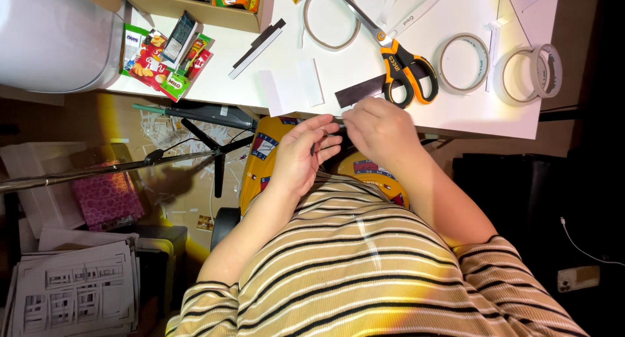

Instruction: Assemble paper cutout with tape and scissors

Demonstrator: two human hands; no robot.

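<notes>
My left hand (303, 153) and my right hand (379, 127) meet just below the front edge of the white table (456, 109). Together they pinch a small thin strip (333, 123) between their fingertips; most of it is hidden by the fingers. A dark rectangular strip (358, 91) lies on the table right above my right hand. Orange and black scissors (398, 58) lie shut beside it, handles toward me.
Rolls of tape (463, 62) (526, 73) (331, 16) lie on the table, with white paper pieces (290, 87), a black and white stick (256, 48) and snack packets (166, 57). Below the table: a stand's legs (208, 141), paper scraps on the floor, printed sheets (75, 288).
</notes>
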